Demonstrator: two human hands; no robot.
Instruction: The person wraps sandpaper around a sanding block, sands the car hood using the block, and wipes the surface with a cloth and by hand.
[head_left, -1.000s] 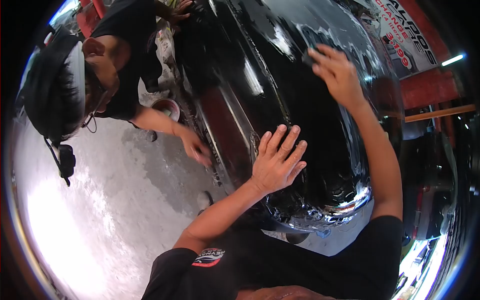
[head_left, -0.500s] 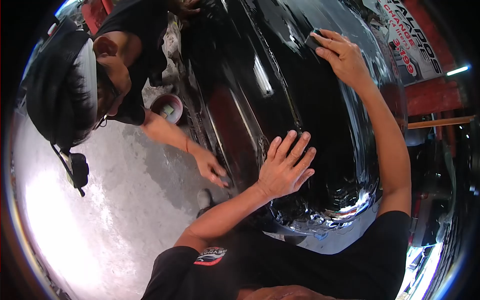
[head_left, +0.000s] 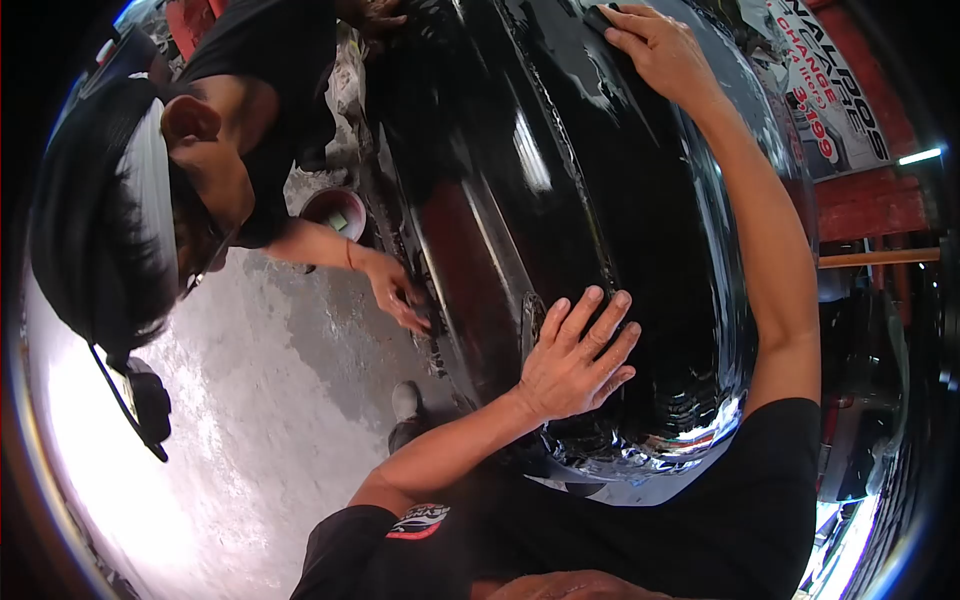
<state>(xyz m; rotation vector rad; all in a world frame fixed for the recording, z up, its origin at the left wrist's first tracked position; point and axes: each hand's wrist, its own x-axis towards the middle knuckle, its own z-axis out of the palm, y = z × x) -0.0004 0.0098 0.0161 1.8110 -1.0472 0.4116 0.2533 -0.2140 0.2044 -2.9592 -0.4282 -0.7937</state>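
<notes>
A glossy, wet-looking black car body [head_left: 480, 120] fills the middle, with light reflected along its curves. My left hand [head_left: 580, 365] lies flat on it near the close end, fingers spread, holding nothing. Farther along the right side, my right hand [head_left: 662, 55] is closed around a small dark sanding block [head_left: 598, 17], pressed to the panel. My fingers partly cover the block.
At the left, a co-worker in a dark cap [head_left: 90, 220] leans in, one hand [head_left: 395, 292] at the car's lower edge. A reddish bowl [head_left: 345, 212] with a pale block inside sits on the concrete floor [head_left: 270, 400]. A printed banner [head_left: 825, 85] hangs at right.
My right hand has slid the sanding block farther away along the panel. My left hand stays flat, slightly lower in view. The co-worker's hand has moved away from me along the edge.
</notes>
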